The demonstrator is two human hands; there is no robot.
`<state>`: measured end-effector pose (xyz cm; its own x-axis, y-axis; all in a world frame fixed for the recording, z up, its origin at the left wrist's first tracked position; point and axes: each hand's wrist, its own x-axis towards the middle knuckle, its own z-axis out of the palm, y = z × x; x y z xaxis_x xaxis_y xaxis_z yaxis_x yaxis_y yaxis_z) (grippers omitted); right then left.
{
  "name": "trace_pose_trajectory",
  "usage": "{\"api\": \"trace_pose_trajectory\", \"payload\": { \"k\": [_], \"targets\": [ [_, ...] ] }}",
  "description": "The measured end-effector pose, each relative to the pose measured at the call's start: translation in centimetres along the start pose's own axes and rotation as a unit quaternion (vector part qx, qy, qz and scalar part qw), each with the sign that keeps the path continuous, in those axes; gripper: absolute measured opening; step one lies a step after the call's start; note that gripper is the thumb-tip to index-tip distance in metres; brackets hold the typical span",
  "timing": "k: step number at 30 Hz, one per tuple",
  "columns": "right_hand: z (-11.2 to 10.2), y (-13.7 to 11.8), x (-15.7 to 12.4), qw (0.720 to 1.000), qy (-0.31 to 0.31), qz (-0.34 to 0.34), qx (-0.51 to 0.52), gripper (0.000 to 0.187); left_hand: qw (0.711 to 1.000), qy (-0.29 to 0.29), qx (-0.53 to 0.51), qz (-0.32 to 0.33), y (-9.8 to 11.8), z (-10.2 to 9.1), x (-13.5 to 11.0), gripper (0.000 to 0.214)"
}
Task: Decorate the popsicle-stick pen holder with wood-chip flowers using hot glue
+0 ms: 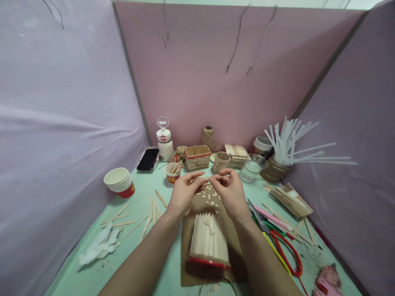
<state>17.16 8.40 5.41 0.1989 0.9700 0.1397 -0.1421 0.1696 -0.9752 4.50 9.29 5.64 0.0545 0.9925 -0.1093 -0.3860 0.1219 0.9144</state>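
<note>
My left hand [184, 192] and my right hand [230, 190] meet above a brown paper sheet [189, 263]. Both hands pinch something tiny between the fingertips at the middle; I cannot make out what it is. Small wooden chips [211, 200] lie scattered on the paper just beneath the hands. Nearer to me on the paper lies a cup clad in ice-cream sticks [209, 241] with a red rim, on its side.
Loose sticks [153, 210] and crumpled tissue [100, 246] lie at left by stacked paper cups [119, 181]. Red-handled scissors [284, 243] and a stick pile [290, 199] lie right. At the back stand a glue bottle [164, 143], a phone [148, 158], a small stick box [197, 156], a clear cup [252, 167] and a jar of white strips [277, 164].
</note>
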Motion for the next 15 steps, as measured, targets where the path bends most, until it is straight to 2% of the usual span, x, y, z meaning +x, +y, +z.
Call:
{"api": "trace_pose_trajectory", "payload": {
  "k": [2,6,15],
  "targets": [
    [-0.04,-0.02,0.00,1.000,0.006,-0.006,-0.007,0.036,1.000,-0.001,-0.006,0.009,0.08,-0.08,0.00,0.044],
    [-0.07,-0.05,-0.05,1.000,0.002,-0.008,-0.025,0.035,1.000,-0.006,0.010,0.029,0.15,-0.20,-0.04,0.040],
    [0.25,0.44,-0.11,0.999,-0.004,-0.021,-0.041,0.033,0.999,-0.015,0.030,0.033,0.09,0.12,-0.32,0.040]
  ]
}}
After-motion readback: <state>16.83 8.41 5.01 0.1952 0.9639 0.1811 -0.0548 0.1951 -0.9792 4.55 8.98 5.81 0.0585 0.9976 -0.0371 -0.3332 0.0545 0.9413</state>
